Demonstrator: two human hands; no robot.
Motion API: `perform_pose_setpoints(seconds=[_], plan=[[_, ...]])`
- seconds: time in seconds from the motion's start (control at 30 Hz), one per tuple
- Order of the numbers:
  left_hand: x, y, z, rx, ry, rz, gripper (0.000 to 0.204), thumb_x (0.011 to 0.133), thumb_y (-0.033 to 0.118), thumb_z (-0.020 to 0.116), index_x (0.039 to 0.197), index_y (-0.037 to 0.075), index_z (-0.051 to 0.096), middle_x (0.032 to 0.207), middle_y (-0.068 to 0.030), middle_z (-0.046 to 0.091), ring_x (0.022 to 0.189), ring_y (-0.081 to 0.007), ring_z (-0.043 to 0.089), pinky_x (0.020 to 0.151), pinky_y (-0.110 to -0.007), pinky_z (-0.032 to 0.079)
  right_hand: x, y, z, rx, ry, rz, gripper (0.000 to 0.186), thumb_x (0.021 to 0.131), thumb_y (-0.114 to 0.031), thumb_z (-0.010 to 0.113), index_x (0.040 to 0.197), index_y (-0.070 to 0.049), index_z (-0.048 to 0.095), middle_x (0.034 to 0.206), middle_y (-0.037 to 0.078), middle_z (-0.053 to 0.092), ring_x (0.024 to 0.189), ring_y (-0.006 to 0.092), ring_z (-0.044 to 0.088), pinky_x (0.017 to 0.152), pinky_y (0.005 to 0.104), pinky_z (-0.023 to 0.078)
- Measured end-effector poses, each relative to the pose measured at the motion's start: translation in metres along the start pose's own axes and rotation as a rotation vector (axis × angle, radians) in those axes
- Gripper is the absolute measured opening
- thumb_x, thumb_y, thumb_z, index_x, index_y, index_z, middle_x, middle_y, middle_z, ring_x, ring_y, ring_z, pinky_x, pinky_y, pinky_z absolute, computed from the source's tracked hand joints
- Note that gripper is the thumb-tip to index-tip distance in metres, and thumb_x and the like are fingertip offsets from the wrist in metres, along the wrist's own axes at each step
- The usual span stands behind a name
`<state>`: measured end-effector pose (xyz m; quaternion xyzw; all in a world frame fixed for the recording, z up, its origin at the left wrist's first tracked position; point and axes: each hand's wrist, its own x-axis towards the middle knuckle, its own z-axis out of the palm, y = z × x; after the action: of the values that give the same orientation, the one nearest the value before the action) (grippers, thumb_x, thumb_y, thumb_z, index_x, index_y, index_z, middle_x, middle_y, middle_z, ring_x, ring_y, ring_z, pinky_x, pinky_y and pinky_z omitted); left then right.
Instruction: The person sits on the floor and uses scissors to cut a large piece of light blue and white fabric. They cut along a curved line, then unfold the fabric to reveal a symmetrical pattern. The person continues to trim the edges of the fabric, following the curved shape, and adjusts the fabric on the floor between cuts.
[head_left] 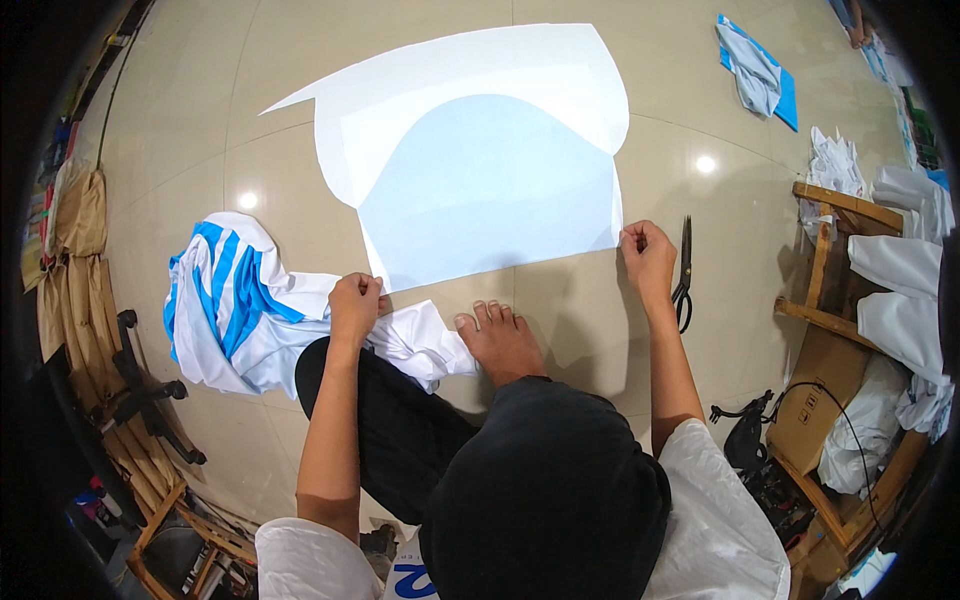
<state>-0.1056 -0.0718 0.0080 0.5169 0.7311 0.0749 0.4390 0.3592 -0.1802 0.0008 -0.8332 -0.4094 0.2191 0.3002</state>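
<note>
A light blue, sleeve-shaped piece of fabric [490,190] lies flat on the tiled floor, its curved edge on the far side. Under and beyond it spreads a larger white piece [470,62] with a pointed left tip. My left hand [357,305] pinches the near left corner of the blue piece. At the near right corner, my right hand [648,260] has its fingers closed on the edge. Black-handled scissors [685,280] rest on the floor just right of my right hand. Blue-and-white striped cloth [235,300] is bunched left of my left hand.
My bare foot [503,340] is planted close to the fabric's near edge, beside crumpled white cloth [425,345]. A wooden rack [830,318] with white fabric stands at right. Folded blue and grey cloth [757,70] lies far right. Brown paper rolls [85,310] line the left.
</note>
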Motion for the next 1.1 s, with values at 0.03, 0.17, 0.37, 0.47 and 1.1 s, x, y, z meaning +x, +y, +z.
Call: perform_pose_setpoints(seconds=[0.03,0.17,0.37,0.47,1.1], plan=[[0.000,0.000,-0.001,0.021,-0.002,0.003,0.023,0.101,0.017,0.073,0.093,-0.004,0.072,0.077,-0.0118,0.075,0.066,-0.0164,0.074,0.060,-0.030,0.059,-0.001,0.000,-0.001,0.005,-0.005,0.008,0.009,0.093,-0.006,0.075,0.094,0.002,0.073,0.079,0.013,0.072,0.069,0.0213,0.067,0.070,0.0347,0.055],[0.001,-0.001,-0.003,0.058,0.009,0.019,0.023,0.102,0.019,0.073,0.095,-0.003,0.071,0.079,-0.0111,0.075,0.067,-0.0160,0.073,0.060,-0.030,0.058,-0.005,-0.003,-0.003,0.030,-0.033,0.067,0.009,0.093,-0.007,0.076,0.095,0.002,0.074,0.078,0.010,0.072,0.069,0.0168,0.065,0.069,0.0327,0.054],[0.004,-0.003,-0.005,0.098,0.007,-0.014,0.024,0.101,0.020,0.074,0.094,-0.003,0.071,0.078,-0.0096,0.075,0.066,-0.0149,0.072,0.058,-0.031,0.057,-0.009,-0.003,-0.004,0.091,-0.046,0.121,0.010,0.093,-0.008,0.076,0.095,0.001,0.075,0.077,0.005,0.072,0.068,0.0110,0.062,0.067,0.0296,0.053],[0.006,-0.005,-0.004,0.087,0.013,-0.003,0.024,0.101,0.020,0.074,0.094,-0.003,0.071,0.077,-0.0094,0.075,0.066,-0.0146,0.072,0.058,-0.030,0.057,-0.008,0.006,-0.004,0.173,-0.060,0.156,0.010,0.092,-0.009,0.077,0.095,0.001,0.075,0.077,0.005,0.072,0.068,0.0106,0.062,0.068,0.0291,0.053],[-0.010,0.050,0.015,0.331,0.152,0.662,0.040,0.087,0.008,0.078,0.123,0.002,0.062,0.124,-0.0232,0.062,0.119,-0.0435,0.058,0.103,-0.051,0.047,-0.026,-0.004,0.000,-0.013,-0.002,0.122,0.015,0.091,-0.010,0.080,0.096,0.003,0.073,0.081,0.011,0.072,0.069,0.0185,0.065,0.069,0.0341,0.054]])
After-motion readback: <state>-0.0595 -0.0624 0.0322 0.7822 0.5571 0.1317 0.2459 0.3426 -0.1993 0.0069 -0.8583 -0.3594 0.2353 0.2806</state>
